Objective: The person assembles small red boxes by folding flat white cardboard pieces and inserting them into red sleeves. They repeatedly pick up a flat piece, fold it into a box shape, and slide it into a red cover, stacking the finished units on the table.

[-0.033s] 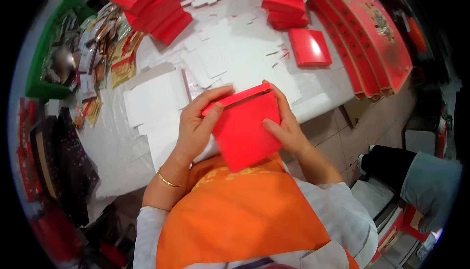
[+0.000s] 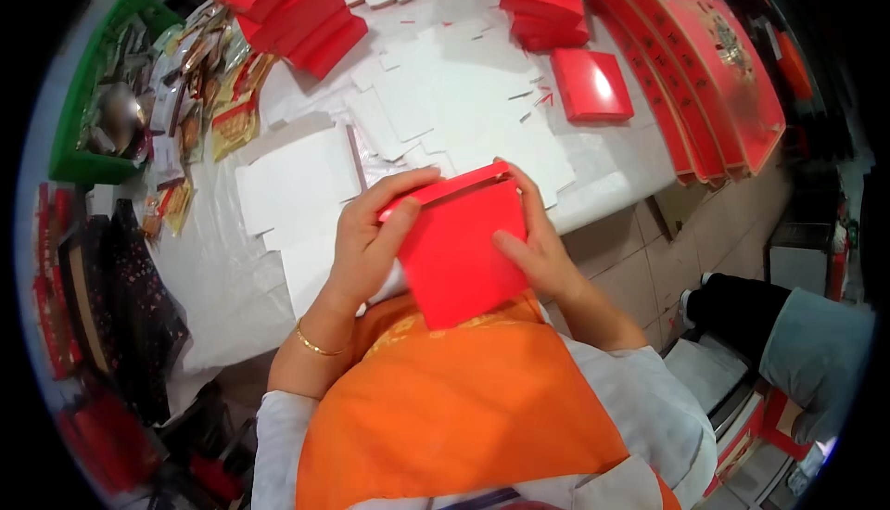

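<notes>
A red cardboard box (image 2: pixel 461 255), square and flat, is held between my two hands in front of the orange apron. Along its far edge a red flap stands up, with a dark gap behind it. My left hand (image 2: pixel 375 232) grips the left corner, its thumb lying on the red panel and its fingers behind the flap. My right hand (image 2: pixel 538 241) grasps the right side, thumb pressed on the panel, fingers curled round the far corner. An unfolded white cardboard blank (image 2: pixel 297 185) lies on the table just left of the box.
Red boxes are stacked at the far left (image 2: pixel 287 9) and far right (image 2: pixel 547 0); a single red box (image 2: pixel 591 86) lies nearby. White blanks (image 2: pixel 473 102) cover mid-table. A green crate (image 2: pixel 69 130) and packets (image 2: pixel 236 107) are left, decorated red boxes (image 2: pixel 691 65) right. Another person (image 2: pixel 797 334) is lower right.
</notes>
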Motion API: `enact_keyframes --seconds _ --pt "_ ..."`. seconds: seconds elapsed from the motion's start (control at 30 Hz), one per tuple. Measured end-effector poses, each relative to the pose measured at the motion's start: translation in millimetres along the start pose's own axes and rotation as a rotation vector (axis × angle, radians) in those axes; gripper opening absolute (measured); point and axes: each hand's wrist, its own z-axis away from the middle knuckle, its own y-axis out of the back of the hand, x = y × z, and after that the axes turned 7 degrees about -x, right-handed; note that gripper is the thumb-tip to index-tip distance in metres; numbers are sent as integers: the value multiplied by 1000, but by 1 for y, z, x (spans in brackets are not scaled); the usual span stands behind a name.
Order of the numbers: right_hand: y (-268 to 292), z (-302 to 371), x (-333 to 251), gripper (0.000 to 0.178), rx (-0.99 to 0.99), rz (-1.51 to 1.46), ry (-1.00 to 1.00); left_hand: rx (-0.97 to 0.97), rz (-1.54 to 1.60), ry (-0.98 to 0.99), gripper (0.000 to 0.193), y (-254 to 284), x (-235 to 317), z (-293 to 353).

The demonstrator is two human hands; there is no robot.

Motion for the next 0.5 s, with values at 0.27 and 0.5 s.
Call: enact_keyframes --seconds 0.27,0.5 --pt "-15 -2 -13 34 8 148 120 -79 41 77 25 11 19 45" --pt "-31 -14 -60 29 -159 486 270 -70 38 -35 61 22 32 80"
